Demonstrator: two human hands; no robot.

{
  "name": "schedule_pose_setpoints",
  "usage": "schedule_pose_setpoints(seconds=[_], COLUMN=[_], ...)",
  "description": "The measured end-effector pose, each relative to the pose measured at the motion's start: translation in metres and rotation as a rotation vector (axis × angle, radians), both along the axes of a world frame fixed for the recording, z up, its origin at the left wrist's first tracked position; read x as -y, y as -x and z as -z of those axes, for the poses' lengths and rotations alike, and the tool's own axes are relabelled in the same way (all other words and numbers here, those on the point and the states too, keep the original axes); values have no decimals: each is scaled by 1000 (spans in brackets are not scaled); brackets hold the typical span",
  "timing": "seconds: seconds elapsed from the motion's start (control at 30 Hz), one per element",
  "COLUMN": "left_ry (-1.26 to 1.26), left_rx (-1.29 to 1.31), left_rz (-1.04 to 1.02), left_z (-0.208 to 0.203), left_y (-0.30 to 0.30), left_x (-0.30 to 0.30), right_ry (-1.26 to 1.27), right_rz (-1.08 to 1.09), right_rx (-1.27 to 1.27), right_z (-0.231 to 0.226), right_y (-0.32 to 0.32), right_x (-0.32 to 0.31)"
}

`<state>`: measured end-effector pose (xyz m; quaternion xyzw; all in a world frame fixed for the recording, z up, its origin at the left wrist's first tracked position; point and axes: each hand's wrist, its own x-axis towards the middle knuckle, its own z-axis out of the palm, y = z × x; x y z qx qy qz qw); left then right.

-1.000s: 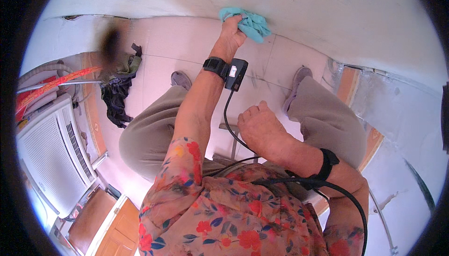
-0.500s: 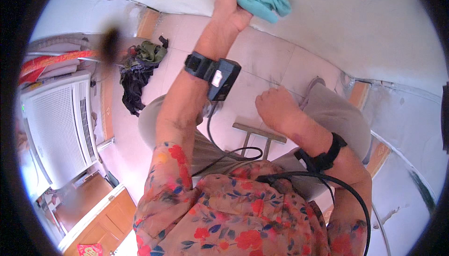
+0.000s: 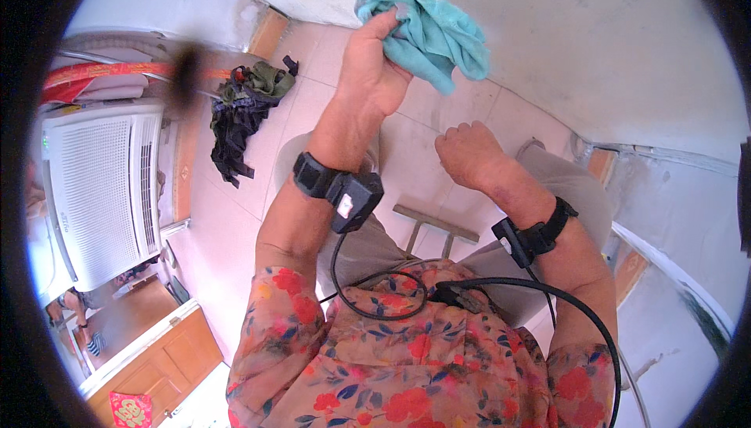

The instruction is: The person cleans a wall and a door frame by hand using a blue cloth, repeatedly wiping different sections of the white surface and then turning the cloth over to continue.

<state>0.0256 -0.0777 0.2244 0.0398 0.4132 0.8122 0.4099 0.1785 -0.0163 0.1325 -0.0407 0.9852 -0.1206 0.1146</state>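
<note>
Cloth (image 3: 450, 33), pale turquoise and crumpled, shows at the top centre of the head view, in the person's left hand (image 3: 371, 68). I can see the thumb laid over its near edge and the rest of the cloth spilling to the right, in front of the pale wall (image 3: 579, 37); whether it touches the wall, I cannot tell. The right hand (image 3: 471, 154), just right of centre, is curled into a loose fist above the pink floor (image 3: 211, 256); I cannot see inside it. Below that hand, a stool (image 3: 438, 223) stands between the knees. Each forearm wears a black strap; on the left one sits a black box (image 3: 358, 203) with a cable (image 3: 336, 271) looping down over the flowered shirt (image 3: 407, 365). Dark clothes (image 3: 246, 119) lie heaped at upper left, a white air conditioner (image 3: 106, 201) is at the left, and a wooden door (image 3: 168, 373) fills the lower left.
</note>
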Motion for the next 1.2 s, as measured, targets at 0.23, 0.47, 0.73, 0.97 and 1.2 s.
schedule_pose_setpoints(seconds=[0.23, 0.47, 0.73, 0.97, 1.2], left_ry=[45, 60, 21, -40, -121], left_rx=[-11, -57, -62, -34, -32], left_rz=[73, 78, 20, 97, 182], left_z=[16, 16, 15, 12, 13], left_y=[-4, -2, -8, -8, -2], left_x=[2, 4, -5, -5, 0], right_ry=[0, -76, 18, -57, -86], right_rz=[12, 60, 310, 124, 87], right_rx=[-26, -148, -364, -22, 110], right_z=[1, -16, -49, -39, -31], right_y=[-5, 6, 18, 11, 6], right_x=[-5, -20, -39, -35, -34])
